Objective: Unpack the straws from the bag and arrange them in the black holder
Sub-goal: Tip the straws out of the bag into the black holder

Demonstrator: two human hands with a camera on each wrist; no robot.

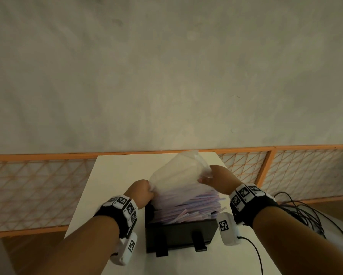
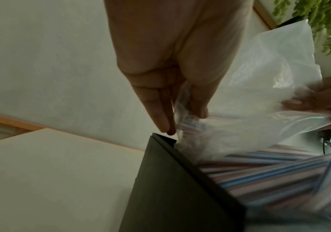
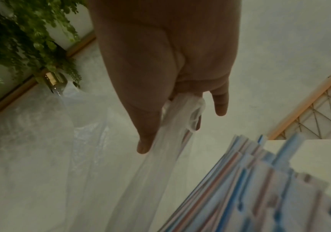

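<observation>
A clear plastic bag [image 1: 176, 173] is held up over the black holder [image 1: 178, 233], which stands on the white table [image 1: 115, 171]. A heap of wrapped striped straws [image 1: 190, 205] fills the holder and spills from the bag's lower end. My left hand [image 1: 144, 190] pinches the bag's left edge [image 2: 184, 109] just above the holder's corner [image 2: 180, 180]. My right hand [image 1: 214, 179] grips the bag's right edge [image 3: 178, 119], with the straws [image 3: 260, 188] below it. The bag [image 2: 260, 78] stretches between both hands over the straws [image 2: 270, 172].
An orange-framed lattice fence [image 1: 305, 171] runs behind the table under a grey wall. Black cables [image 1: 305, 213] lie on the floor at the right. A leafy plant [image 3: 17, 40] shows in the right wrist view. Two black clips [image 1: 199, 242] stick out at the holder's front.
</observation>
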